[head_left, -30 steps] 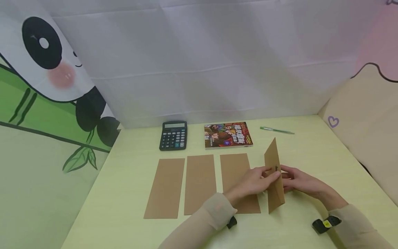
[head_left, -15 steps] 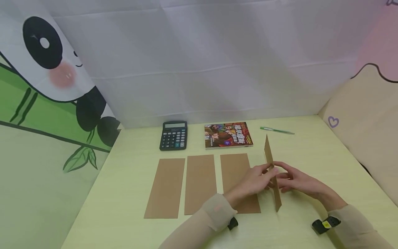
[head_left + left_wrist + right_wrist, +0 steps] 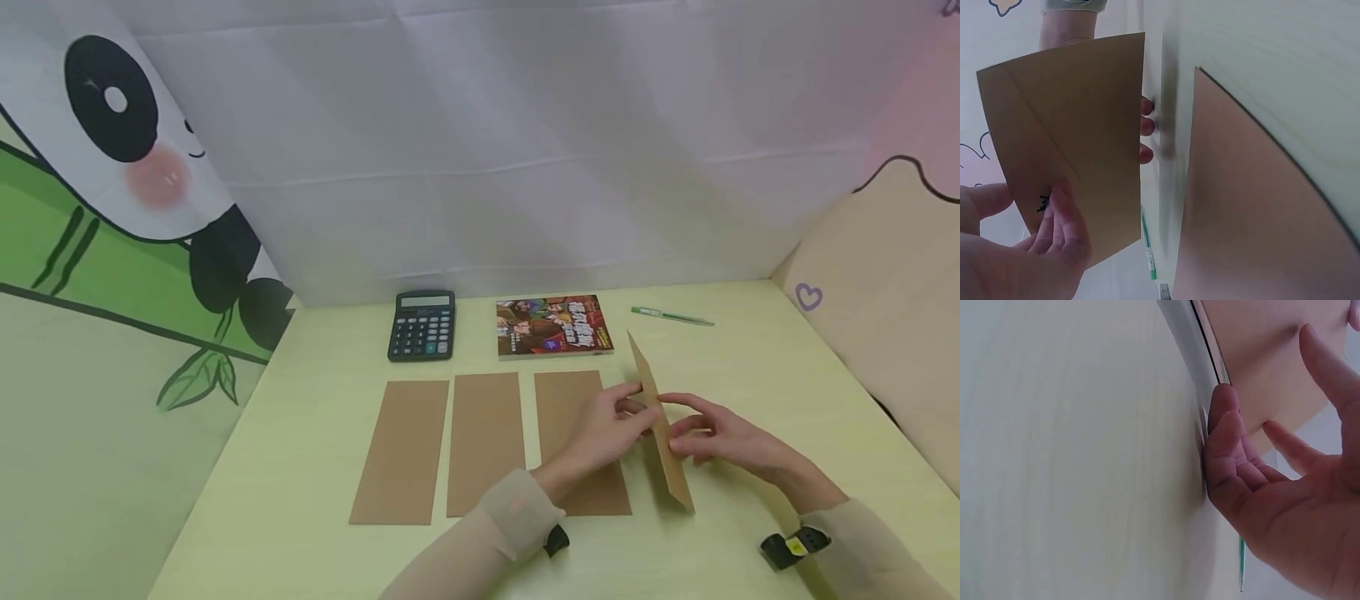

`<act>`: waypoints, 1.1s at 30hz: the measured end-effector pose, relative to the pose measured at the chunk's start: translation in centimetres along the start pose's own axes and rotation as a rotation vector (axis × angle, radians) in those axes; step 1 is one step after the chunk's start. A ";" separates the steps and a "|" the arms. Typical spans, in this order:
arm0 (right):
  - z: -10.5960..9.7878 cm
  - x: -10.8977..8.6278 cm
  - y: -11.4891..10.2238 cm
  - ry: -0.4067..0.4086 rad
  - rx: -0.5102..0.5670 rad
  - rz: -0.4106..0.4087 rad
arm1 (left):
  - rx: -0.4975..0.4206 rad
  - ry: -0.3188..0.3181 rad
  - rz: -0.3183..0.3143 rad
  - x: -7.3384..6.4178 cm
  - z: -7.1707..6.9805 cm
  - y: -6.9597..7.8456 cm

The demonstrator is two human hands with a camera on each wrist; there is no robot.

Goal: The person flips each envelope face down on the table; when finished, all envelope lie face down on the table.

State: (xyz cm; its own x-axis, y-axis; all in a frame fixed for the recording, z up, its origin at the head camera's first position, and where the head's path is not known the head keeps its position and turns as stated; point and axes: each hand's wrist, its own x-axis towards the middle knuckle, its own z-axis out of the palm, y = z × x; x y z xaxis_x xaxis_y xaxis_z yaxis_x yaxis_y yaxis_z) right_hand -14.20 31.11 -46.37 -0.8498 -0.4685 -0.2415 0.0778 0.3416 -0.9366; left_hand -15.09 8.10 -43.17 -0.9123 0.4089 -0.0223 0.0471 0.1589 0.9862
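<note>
A brown paper envelope (image 3: 672, 467) stands on its long side, tilted, between the two hands. My left hand (image 3: 600, 429) pinches it, thumb on the face turned left, where a diagonal seam and a small black mark (image 3: 1044, 203) show. On the far face, the thumb and index tip of my right hand (image 3: 742, 442) touch the paper. Its other fingers curl loosely by the lower edge, their tips peeking past it in the left wrist view. Beneath and left of my left forearm lies a flat brown envelope (image 3: 562, 400), partly covered.
Two more flat brown envelopes, a middle one (image 3: 486, 433) and a left one (image 3: 400, 454), lie side by side on the pale table (image 3: 285, 467). Behind them are a black calculator (image 3: 422, 326), a colourful book (image 3: 553, 327) and a green pen (image 3: 672, 316). A white cloth (image 3: 495, 167) hangs at the back.
The envelope has turned about its upright axis, so its left face first narrowed to an edge and its right face now shows. My right thumb has come onto that face.
</note>
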 end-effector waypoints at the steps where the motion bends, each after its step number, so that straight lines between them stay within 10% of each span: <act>1: 0.0 -0.1 0.0 0.004 -0.009 -0.003 | 0.006 0.012 0.010 0.0 -0.1 0.0; 15: -0.1 -1.0 -0.1 0.050 -0.082 -0.047 | 0.082 0.141 0.056 0.1 -0.4 -0.6; 33: -0.3 -1.3 -0.1 0.130 -0.214 -0.005 | 0.352 0.019 -0.073 0.3 -0.5 -1.4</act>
State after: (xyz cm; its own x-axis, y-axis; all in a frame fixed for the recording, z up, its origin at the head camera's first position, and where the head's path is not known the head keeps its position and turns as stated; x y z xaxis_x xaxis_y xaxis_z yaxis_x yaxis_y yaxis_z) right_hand -13.29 31.93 -45.90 -0.9111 -0.3661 -0.1895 -0.0267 0.5112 -0.8591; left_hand -15.70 7.53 -44.49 -0.9256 0.3690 -0.0842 0.1157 0.4878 0.8653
